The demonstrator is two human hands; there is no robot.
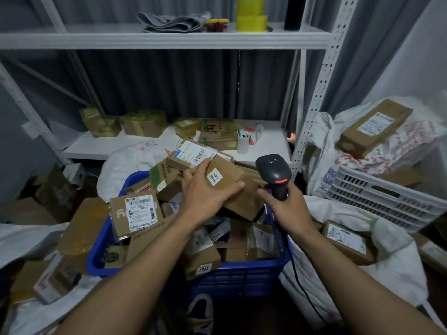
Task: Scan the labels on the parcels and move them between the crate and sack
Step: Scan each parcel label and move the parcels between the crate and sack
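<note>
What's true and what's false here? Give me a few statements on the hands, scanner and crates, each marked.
1. The right hand grips the barcode scanner. True.
2. The left hand holds nothing. False: it grips a small cardboard parcel above the pile.
3. The blue crate is heaped with parcels. True.
4. The white crate stands to the left of the blue crate. False: it stands to the right.
5. The yellow tape rolls sit on the upper shelf. True.

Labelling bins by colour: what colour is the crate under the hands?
The crate is blue; the head view shows it best.
</note>
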